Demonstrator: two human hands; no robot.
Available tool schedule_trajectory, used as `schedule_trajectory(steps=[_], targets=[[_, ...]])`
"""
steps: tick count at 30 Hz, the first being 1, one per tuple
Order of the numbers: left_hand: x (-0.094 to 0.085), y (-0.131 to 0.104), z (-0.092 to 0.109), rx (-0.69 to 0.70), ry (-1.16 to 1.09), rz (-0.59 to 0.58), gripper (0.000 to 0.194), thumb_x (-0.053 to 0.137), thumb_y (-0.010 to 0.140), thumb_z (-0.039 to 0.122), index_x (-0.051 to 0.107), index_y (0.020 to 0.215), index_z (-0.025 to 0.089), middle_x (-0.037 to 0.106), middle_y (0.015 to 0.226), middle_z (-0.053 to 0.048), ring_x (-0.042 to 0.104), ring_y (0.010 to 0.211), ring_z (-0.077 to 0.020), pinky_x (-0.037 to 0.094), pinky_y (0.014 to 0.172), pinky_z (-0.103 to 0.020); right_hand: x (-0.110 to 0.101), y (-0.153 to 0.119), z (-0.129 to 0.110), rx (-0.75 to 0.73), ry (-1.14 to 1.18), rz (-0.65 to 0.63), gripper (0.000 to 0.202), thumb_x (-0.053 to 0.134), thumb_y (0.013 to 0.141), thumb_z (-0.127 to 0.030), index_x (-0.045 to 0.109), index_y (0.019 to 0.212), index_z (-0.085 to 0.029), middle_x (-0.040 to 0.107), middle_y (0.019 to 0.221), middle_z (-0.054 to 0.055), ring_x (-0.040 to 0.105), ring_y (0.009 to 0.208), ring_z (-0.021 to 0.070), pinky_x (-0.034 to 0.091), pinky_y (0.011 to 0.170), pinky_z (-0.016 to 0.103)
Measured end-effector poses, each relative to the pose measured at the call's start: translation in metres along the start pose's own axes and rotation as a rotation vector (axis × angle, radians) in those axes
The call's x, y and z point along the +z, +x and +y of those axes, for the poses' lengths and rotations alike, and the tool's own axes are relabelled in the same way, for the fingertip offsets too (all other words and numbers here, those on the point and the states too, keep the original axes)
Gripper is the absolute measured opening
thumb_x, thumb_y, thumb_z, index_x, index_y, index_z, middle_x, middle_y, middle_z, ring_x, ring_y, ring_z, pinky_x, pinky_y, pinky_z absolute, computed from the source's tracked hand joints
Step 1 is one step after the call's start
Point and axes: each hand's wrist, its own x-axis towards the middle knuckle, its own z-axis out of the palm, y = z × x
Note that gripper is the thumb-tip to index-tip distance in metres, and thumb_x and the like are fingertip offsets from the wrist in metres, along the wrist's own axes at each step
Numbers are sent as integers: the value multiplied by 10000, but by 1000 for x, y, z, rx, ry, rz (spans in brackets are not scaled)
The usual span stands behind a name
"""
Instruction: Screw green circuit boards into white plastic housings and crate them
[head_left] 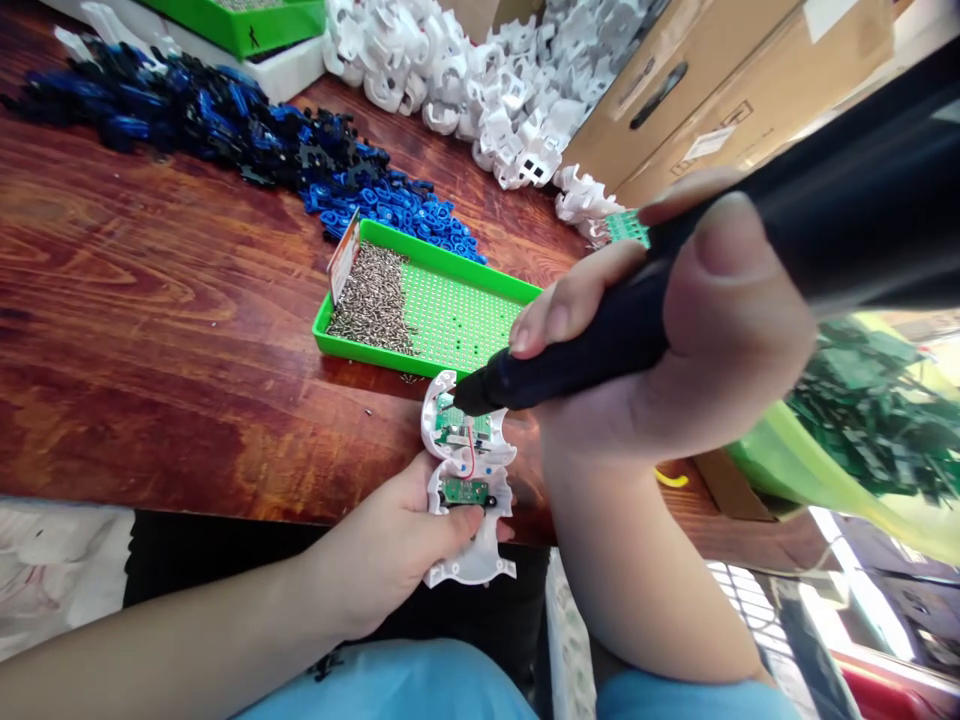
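A black electric screwdriver (585, 365) is gripped in my right hand (690, 340), its body slanting up to the right. Its tip points down at a green circuit board (454, 425) in the upper part of a white plastic housing (469, 570). Whether the tip touches a screw is too small to tell. My left hand (409, 535) holds the housing by its lower part, thumb across the front, at the table's near edge. A second, smaller green board (465, 491) sits lower in the housing, and a red wire (472, 450) runs between the boards.
Just beyond the housing lies a green tray (420, 365) of small screws (371, 300). Blue and black plastic parts (300, 150) are heaped at the back left, white housings (480, 80) behind. Cardboard boxes (697, 90) stand back right; a bag of green boards (870, 400) is at right.
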Motion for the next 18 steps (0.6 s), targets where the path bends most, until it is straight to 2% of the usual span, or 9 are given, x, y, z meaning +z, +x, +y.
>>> schedule_trajectory(steps=[7, 12, 15, 18], targets=[[1, 1, 1, 5, -8, 5, 355, 695, 784, 125, 596, 1122, 170, 694, 931, -41, 661, 798, -142, 502, 718, -229, -1, 0, 2, -20, -18, 3, 402, 476, 836, -632, 510, 724, -248, 470, 413, -68, 425, 317, 138, 320, 314, 307], [2, 1, 3, -14, -17, 34, 374, 744, 734, 151, 607, 1082, 160, 711, 852, -43, 660, 738, -154, 516, 680, -248, -1, -1, 0, -55, -52, 86, 369, 441, 881, -579, 497, 722, -251, 454, 446, -70, 428, 334, 127, 333, 334, 305], [3, 2, 3, -27, -22, 39, 357, 764, 703, 176, 622, 1029, 148, 722, 848, -64, 682, 778, -200, 531, 687, -281, -3, -2, 1, -63, -26, 29, 408, 428, 876, -612, 509, 736, -237, 466, 434, -65, 427, 328, 136, 306, 335, 313], [3, 1, 4, -51, -25, 52, 339, 757, 692, 167, 632, 1007, 147, 726, 843, -69, 693, 786, -226, 544, 682, -305, -5, -3, 1, -8, -34, -9, 431, 466, 840, -652, 502, 714, -241, 465, 432, -60, 438, 336, 143, 308, 358, 320]])
